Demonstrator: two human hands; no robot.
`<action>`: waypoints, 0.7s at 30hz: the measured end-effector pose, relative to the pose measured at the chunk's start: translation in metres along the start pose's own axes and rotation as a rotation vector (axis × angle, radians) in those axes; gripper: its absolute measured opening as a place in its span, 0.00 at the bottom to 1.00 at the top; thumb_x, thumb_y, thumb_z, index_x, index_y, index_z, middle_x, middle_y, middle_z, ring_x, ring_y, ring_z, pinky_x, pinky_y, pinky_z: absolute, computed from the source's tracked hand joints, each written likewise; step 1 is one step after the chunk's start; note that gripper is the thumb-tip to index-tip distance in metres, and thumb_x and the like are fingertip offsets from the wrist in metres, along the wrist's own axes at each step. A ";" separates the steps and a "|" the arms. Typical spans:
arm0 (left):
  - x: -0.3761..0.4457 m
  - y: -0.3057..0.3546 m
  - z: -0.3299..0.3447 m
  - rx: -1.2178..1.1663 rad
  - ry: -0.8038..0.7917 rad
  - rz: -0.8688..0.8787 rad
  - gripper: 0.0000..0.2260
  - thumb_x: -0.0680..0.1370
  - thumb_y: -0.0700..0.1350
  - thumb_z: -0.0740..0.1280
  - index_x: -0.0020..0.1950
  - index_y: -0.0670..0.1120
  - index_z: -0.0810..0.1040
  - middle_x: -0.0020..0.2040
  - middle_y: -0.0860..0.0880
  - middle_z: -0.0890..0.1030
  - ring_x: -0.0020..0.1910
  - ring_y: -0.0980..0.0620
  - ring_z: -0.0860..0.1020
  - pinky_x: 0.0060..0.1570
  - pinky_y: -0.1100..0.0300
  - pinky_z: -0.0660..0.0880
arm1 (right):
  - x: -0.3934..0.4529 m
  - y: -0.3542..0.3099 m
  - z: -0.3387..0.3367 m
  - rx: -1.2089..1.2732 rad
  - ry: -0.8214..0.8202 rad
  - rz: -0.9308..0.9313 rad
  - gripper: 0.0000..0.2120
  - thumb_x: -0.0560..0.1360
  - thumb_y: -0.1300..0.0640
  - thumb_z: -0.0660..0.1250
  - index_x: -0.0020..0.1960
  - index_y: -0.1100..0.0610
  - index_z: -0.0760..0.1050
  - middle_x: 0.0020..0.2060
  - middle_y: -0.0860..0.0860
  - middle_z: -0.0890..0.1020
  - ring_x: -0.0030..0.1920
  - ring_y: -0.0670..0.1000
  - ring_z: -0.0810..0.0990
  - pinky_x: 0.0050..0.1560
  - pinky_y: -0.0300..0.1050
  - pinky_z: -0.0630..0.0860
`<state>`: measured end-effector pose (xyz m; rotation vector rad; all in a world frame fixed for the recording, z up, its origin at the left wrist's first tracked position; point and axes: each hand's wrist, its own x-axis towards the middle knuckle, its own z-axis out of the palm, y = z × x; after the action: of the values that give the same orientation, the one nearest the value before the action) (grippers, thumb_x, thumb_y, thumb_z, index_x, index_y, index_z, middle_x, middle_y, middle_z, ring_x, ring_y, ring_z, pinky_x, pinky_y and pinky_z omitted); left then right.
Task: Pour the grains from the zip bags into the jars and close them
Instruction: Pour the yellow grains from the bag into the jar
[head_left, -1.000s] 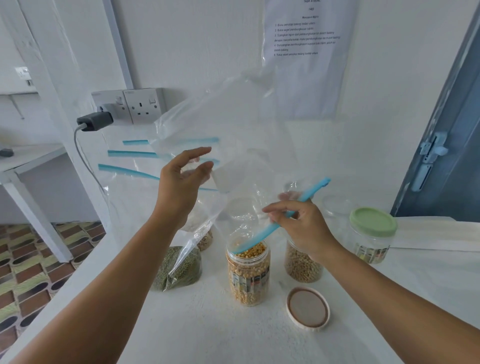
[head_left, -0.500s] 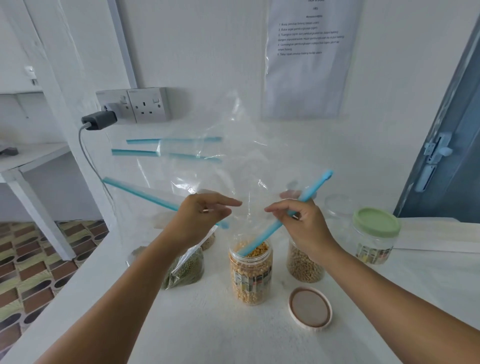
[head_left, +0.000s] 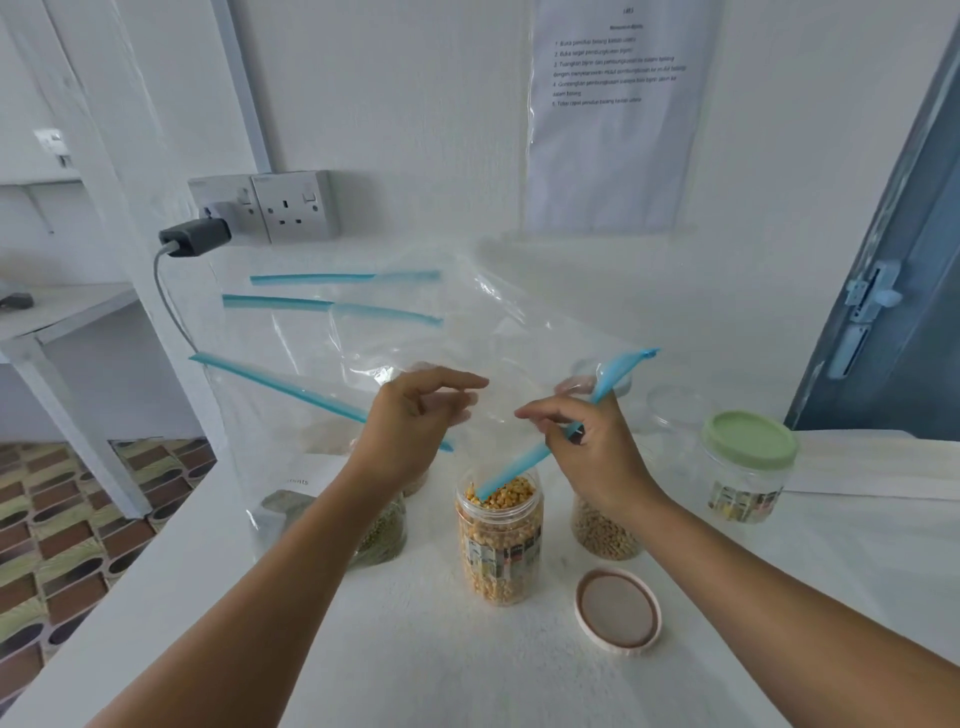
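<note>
Lowered zip bag (head_left: 467, 338) between hands.

1. We see the open jar (head_left: 500, 535) standing on the bench (head_left: 415, 649), near its middle, with grains in it.
2. The loose lid (head_left: 618, 610) lies on the bench just right of and in front of that jar.
3. A second grain jar (head_left: 605, 530) stands right of and slightly behind the open jar, behind the right hand (head_left: 592, 447).
4. The lidded jar (head_left: 748, 467) stands farther right.
5. A grain bag (head_left: 382, 530) lies left of the open jar, under the left hand (head_left: 410, 423).
6. Both hands hold the zip bag (head_left: 519, 338) above the jars; one end of its zip strip (head_left: 524, 467) dips into the open jar.
7. The wall sockets (head_left: 270, 205) sit behind, to the left.
</note>
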<state>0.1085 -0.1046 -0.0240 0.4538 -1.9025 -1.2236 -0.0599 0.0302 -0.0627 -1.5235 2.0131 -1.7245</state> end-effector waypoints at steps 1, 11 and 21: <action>-0.001 0.003 0.000 -0.031 -0.019 -0.023 0.15 0.78 0.30 0.71 0.49 0.51 0.88 0.52 0.41 0.85 0.50 0.47 0.87 0.55 0.56 0.82 | 0.000 0.000 0.000 0.010 -0.007 -0.002 0.12 0.81 0.64 0.69 0.54 0.48 0.86 0.56 0.46 0.72 0.56 0.43 0.79 0.57 0.29 0.75; -0.002 -0.003 0.010 0.292 0.025 0.144 0.11 0.78 0.36 0.74 0.48 0.54 0.87 0.44 0.60 0.82 0.44 0.54 0.83 0.46 0.65 0.78 | -0.004 0.001 0.001 -0.044 0.025 -0.009 0.09 0.79 0.63 0.72 0.54 0.50 0.86 0.57 0.51 0.74 0.55 0.44 0.80 0.61 0.35 0.79; -0.001 -0.008 0.000 0.151 0.033 0.095 0.13 0.79 0.37 0.73 0.53 0.56 0.88 0.53 0.53 0.84 0.55 0.51 0.83 0.60 0.50 0.81 | -0.007 0.010 -0.001 -0.012 0.049 -0.017 0.08 0.79 0.64 0.72 0.52 0.53 0.86 0.53 0.49 0.75 0.55 0.45 0.78 0.57 0.33 0.78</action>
<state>0.1083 -0.1082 -0.0315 0.4552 -1.9732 -1.0094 -0.0628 0.0345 -0.0735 -1.5213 2.0431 -1.7759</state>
